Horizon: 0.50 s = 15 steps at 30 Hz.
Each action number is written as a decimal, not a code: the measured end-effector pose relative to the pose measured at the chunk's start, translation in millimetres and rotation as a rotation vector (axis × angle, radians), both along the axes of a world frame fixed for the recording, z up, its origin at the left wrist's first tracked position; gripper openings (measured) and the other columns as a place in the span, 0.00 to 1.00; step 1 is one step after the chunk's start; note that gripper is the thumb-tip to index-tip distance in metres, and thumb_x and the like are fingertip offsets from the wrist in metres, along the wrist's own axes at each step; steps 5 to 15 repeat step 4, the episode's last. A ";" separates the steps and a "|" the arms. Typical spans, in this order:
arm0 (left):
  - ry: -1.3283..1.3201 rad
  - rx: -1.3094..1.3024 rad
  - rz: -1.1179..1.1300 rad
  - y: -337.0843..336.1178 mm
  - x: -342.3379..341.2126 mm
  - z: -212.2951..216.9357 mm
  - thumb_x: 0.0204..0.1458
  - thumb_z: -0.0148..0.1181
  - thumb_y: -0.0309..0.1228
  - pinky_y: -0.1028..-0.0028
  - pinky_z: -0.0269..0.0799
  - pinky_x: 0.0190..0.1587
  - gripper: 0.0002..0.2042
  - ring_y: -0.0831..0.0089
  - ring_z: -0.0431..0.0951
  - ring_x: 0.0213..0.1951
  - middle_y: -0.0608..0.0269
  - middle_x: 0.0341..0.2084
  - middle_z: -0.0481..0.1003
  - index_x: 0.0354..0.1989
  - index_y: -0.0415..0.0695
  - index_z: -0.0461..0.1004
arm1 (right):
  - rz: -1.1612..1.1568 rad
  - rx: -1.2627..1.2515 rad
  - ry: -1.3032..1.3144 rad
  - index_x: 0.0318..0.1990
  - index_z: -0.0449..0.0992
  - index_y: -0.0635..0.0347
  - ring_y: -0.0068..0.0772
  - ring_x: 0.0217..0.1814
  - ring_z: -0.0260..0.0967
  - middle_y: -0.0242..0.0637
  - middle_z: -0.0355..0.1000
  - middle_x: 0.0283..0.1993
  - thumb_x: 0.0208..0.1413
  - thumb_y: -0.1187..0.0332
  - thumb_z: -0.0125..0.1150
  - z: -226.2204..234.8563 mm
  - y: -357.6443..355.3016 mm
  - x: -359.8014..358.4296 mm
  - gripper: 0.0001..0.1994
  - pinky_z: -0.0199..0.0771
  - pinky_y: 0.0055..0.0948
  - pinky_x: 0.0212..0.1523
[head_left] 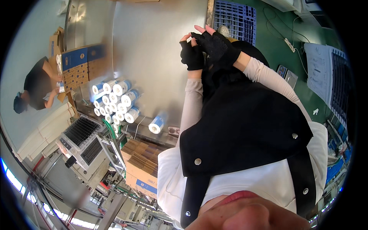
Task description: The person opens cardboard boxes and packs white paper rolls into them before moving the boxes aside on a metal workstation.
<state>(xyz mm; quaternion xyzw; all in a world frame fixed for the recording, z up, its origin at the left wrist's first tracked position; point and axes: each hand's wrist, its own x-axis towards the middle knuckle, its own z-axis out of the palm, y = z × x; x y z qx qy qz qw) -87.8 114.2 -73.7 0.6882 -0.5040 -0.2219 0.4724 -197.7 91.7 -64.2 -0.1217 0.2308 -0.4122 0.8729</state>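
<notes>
Both hands are close together at the right edge of a bare steel table (149, 50), in black fingerless gloves. My left hand (192, 53) has its fingers closed around the edge of the black glove (217, 43) worn on the other hand. My right hand (221, 48) is stretched out, with bare fingertips past the glove's mesh back, and holds nothing. A single white roll with a blue wrapper (155, 125) stands at the table's near edge. Farther left, several similar rolls (122, 87) are grouped together.
Another person (38, 84) at the far left reaches into an open blue-and-brown carton (75, 67). Flattened cartons (142, 153) are stacked below the table edge. On the right, a blue plastic pallet (235, 21) lies on the green floor, with a power strip (289, 45) and cables beyond.
</notes>
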 end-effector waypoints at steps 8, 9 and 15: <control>0.001 0.084 -0.077 2.4 2.7 -4.0 0.56 0.50 0.28 0.74 0.73 0.24 0.07 0.73 0.76 0.22 0.60 0.20 0.76 0.42 0.43 0.68 | 0.067 -0.280 0.275 0.68 0.47 0.53 0.30 0.62 0.56 0.35 0.56 0.64 0.61 0.47 0.43 9.8 8.8 -5.7 0.33 0.48 0.32 0.66; 0.001 0.084 -0.077 2.4 2.7 -4.0 0.56 0.50 0.28 0.74 0.73 0.24 0.07 0.73 0.76 0.22 0.60 0.20 0.76 0.42 0.43 0.68 | 0.067 -0.280 0.275 0.68 0.47 0.53 0.30 0.62 0.56 0.35 0.56 0.64 0.61 0.47 0.43 9.8 8.8 -5.7 0.33 0.48 0.32 0.66; 0.001 0.084 -0.077 2.4 2.7 -4.0 0.56 0.50 0.28 0.74 0.73 0.24 0.07 0.73 0.76 0.22 0.60 0.20 0.76 0.42 0.43 0.68 | 0.067 -0.280 0.275 0.68 0.47 0.53 0.30 0.62 0.56 0.35 0.56 0.64 0.61 0.47 0.43 9.8 8.8 -5.7 0.33 0.48 0.32 0.66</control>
